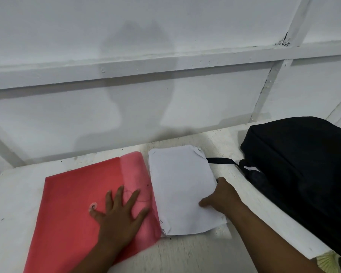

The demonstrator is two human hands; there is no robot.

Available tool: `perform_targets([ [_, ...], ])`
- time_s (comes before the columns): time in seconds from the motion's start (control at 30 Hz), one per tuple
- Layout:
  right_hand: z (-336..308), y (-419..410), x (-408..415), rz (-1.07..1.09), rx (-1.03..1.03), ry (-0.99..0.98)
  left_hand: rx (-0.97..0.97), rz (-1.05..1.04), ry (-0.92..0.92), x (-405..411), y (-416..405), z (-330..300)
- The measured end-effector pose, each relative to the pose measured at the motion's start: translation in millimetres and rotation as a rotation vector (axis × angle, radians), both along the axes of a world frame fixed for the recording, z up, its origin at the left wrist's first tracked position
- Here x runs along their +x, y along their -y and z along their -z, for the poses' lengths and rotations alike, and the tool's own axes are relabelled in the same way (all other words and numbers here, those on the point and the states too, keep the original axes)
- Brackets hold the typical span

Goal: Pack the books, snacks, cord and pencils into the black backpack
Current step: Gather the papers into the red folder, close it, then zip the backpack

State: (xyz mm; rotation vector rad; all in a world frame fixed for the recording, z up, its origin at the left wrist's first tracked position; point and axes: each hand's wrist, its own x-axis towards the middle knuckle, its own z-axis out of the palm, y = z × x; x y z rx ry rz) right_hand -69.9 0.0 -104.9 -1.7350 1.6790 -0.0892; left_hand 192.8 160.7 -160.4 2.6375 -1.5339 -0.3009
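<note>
A red folder [71, 203] with a string-and-button clasp lies flat on the white table. My left hand [119, 215] presses on it with fingers spread straight. Beside it on the right lies a stack of white paper sheets [180, 184], its far corner dog-eared. My right hand [220, 197] grips the stack's right edge, thumb on top and fingers curled under the side. The black backpack [303, 174] lies on the table at the right, one strap [221, 160] reaching toward the stack. I cannot tell whether the backpack is open.
The white table [14, 194] stands against a white panelled wall [165, 75]. A pale patterned thing [329, 262] shows at the bottom right under the backpack. My shadow falls on the wall.
</note>
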Motion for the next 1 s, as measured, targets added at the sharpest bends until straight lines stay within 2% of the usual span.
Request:
perform_targets([
  [0.1,0,6,1,-0.036,0.007,0.036,-0.012,0.000,0.008,-1,0,0],
  [0.27,-17,10,1,0.041,0.095,0.307,-0.030,0.000,0.001,1,0,1],
  [0.43,-21,17,-3,0.128,0.362,0.440,-0.030,0.004,-0.007,1,0,2],
  [0.53,-17,12,-1,0.104,0.404,0.511,-0.046,0.006,-0.009,1,0,2],
  [0.63,-25,6,0,0.003,0.314,0.523,-0.067,0.005,-0.022,2,0,3],
  [1.0,-94,3,13,-0.148,-0.314,0.611,-0.111,0.012,-0.023,4,0,6],
])
